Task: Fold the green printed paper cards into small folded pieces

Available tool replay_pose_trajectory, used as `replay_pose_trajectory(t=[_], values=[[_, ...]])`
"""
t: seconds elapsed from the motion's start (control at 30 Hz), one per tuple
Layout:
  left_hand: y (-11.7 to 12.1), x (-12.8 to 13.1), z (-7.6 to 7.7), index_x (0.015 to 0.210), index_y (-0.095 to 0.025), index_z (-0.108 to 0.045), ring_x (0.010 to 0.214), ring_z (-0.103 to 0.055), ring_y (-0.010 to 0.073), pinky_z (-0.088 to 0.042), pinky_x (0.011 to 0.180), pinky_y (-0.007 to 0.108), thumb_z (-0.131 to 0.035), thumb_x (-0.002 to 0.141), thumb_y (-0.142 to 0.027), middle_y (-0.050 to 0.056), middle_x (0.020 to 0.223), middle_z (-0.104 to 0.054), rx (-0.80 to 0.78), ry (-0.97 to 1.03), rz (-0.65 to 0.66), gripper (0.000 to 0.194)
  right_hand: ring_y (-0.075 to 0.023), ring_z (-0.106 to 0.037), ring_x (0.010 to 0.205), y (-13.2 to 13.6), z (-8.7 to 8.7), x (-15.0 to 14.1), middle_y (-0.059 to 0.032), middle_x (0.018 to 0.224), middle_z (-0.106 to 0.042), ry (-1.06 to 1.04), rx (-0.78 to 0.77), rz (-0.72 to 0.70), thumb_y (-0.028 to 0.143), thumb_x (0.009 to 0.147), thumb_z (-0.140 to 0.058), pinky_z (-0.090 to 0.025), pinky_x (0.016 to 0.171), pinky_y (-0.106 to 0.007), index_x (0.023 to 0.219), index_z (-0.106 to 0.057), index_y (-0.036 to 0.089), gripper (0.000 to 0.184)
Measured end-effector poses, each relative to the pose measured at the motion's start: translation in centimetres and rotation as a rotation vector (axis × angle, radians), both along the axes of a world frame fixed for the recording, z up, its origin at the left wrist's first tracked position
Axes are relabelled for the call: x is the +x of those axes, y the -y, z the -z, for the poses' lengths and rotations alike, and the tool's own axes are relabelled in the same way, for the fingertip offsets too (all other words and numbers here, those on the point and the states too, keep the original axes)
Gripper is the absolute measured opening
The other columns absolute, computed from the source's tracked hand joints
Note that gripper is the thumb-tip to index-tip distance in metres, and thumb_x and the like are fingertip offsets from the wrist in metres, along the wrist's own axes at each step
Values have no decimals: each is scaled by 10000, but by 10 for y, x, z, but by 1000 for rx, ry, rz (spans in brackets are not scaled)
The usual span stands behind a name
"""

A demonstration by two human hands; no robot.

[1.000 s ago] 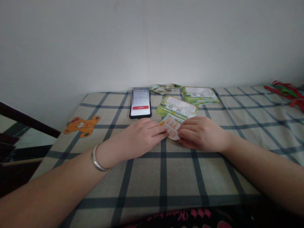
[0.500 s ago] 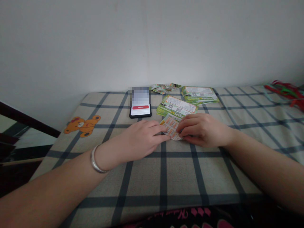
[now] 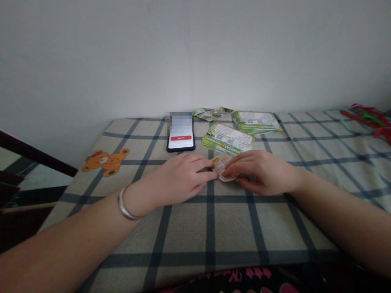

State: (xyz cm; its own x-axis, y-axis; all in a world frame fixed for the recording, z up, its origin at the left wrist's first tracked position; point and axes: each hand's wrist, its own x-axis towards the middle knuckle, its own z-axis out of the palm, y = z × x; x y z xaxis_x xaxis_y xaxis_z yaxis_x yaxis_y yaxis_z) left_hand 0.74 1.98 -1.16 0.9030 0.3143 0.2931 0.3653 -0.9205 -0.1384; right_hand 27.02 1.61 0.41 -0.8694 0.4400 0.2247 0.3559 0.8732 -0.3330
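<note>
A small printed paper leaflet [image 3: 220,162] with orange and white panels and a yellow patch lies between my hands on the checked cloth. My left hand [image 3: 183,179], with a silver bangle [image 3: 124,205] at its wrist, grips the leaflet's left edge with its fingertips. From the other side, my right hand [image 3: 262,171] has its bent fingers on the leaflet's right part and covers much of it. Just beyond the leaflet lies a stack of green and white leaflets [image 3: 229,137].
A phone [image 3: 181,143] with a lit screen lies left of the stack. Folded leaflets [image 3: 212,114] and another green stack [image 3: 258,121] lie near the wall. A brown bear figure [image 3: 106,162] is at the left, and red and green items [image 3: 366,118] lie at the far right.
My right hand has shifted slightly left and nearer to me, with its fingers farther over the leaflet. Less of the leaflet's printed face shows. My left hand has barely moved.
</note>
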Motion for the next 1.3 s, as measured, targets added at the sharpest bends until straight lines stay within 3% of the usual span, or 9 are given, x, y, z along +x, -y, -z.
replay_pose_trajectory(t=[0.43, 0.63, 0.77, 0.9, 1.1, 1.3], values=[[-4, -1, 2, 1164, -185, -626, 1089, -574, 239, -501, 930, 427, -506, 911, -227, 68, 1159, -651, -60, -4, -58, 283, -124, -606, 752, 4, -4, 0, -29, 871, -686, 11, -137, 77, 136, 821, -545, -458, 691, -252, 1018, -668, 179, 236], [-4, 0, 1, 1138, -153, -642, 1053, -593, 229, -512, 915, 412, -498, 909, -211, 56, 1143, -677, -33, 28, -43, 277, -130, -595, 736, 4, -2, -2, -42, 847, -677, 10, -175, 137, 203, 860, -532, -435, 659, -259, 952, -663, 160, 166], [-4, -1, 2, 1156, -139, -637, 1059, -587, 229, -512, 919, 402, -499, 905, -202, 56, 1140, -681, -30, 35, -26, 293, -139, -608, 734, 2, 6, -4, -47, 842, -692, -18, -98, 274, 304, 896, -545, -431, 648, -256, 957, -685, 166, 206], [-7, -3, 4, 1179, -141, -625, 1074, -582, 229, -506, 930, 399, -483, 910, -196, 55, 1153, -678, -49, 26, -14, 309, -133, -609, 694, -3, 14, -7, -26, 827, -705, -69, -35, 421, 297, 874, -591, -424, 616, -247, 973, -697, 190, 180], [-9, -5, 5, 1150, -138, -624, 1109, -570, 229, -469, 994, 395, -493, 897, -195, 70, 1174, -661, -102, 35, -23, 290, -179, -609, 846, -7, 20, -10, -54, 901, -684, -127, 130, 418, 275, 856, -641, -459, 753, -295, 990, -661, 174, 169], [-8, -4, 6, 1151, -139, -567, 1072, -583, 216, -480, 959, 376, -529, 863, -185, 91, 1130, -641, -258, 145, -96, 294, -195, -599, 946, -8, 20, -14, -51, 1048, -683, -97, 262, 309, 283, 913, -582, -459, 824, -322, 925, -654, 192, 116]])
